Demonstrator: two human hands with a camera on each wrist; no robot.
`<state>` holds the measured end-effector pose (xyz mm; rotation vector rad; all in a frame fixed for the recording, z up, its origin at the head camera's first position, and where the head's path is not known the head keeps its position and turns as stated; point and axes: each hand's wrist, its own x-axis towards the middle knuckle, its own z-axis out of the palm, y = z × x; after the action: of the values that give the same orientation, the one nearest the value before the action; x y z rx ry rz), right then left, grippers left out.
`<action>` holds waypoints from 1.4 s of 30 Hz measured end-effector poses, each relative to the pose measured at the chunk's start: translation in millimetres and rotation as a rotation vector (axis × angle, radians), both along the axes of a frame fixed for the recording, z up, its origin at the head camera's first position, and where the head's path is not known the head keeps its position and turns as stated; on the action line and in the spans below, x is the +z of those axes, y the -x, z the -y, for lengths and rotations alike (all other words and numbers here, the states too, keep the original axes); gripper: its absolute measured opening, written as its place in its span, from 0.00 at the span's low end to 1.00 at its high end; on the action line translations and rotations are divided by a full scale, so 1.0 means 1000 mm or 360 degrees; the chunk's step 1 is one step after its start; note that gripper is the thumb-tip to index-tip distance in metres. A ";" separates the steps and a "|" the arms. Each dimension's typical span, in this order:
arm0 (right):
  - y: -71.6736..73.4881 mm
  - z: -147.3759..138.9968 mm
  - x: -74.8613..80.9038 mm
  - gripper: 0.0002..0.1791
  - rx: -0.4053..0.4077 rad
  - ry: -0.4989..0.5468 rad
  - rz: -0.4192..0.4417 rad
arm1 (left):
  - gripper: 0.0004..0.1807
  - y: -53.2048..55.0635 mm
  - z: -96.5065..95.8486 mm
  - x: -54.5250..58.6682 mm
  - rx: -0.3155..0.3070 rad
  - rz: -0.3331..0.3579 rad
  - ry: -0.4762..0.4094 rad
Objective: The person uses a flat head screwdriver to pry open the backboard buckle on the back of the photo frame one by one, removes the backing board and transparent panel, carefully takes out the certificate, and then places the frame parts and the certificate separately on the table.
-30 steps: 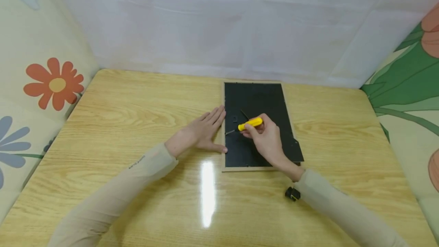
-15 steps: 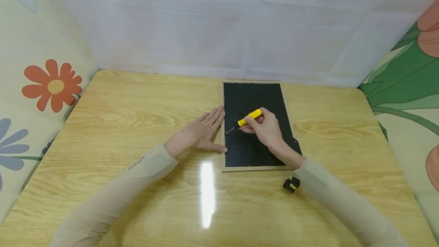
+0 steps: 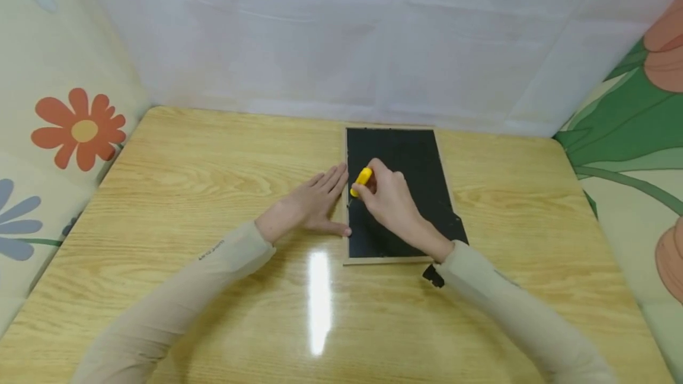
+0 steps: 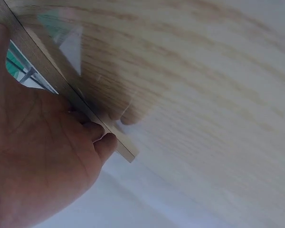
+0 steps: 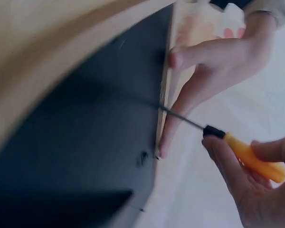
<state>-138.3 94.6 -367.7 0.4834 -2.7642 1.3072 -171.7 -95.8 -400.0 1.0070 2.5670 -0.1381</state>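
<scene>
A picture frame lies face down, its black backing edged by a light wood rim. My right hand grips the yellow handle of a screwdriver above the frame's left side. In the right wrist view, the screwdriver's thin shaft slants to the inner edge of the wood rim, where its tip appears to meet the rim. My left hand rests against the rim's left side with fingers straight and thumb spread. In the left wrist view, my left hand touches the rim's outer side.
The frame lies on a glossy wood-grain table. A pale cloth hangs behind it, with flower-printed cloth at the sides. A small black object shows beside my right cuff. A black flap sticks out past the frame's lower right side.
My right hand has moved left and tipped the screwdriver more upright, its handle now nearer the left rim. My left hand has stayed against the frame.
</scene>
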 end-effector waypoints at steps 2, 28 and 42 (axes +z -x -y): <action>0.004 -0.004 -0.006 0.11 -0.0074 0.0153 0.0108 | 0.65 0.000 0.000 0.000 -0.0002 -0.0013 -0.0002; 0.003 0.007 0.001 0.13 0.0059 -0.0172 -0.0158 | 0.64 0.004 -0.004 0.002 0.0017 0.0013 0.0001; 0.012 -0.124 0.011 0.16 0.0183 0.0017 0.0255 | 0.35 -0.093 -0.006 0.010 -0.0467 -0.0508 -0.0248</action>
<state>-150.7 218.9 -356.6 0.5692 -2.8954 1.4448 -78.6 -90.2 -390.0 1.5296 2.7262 -0.1924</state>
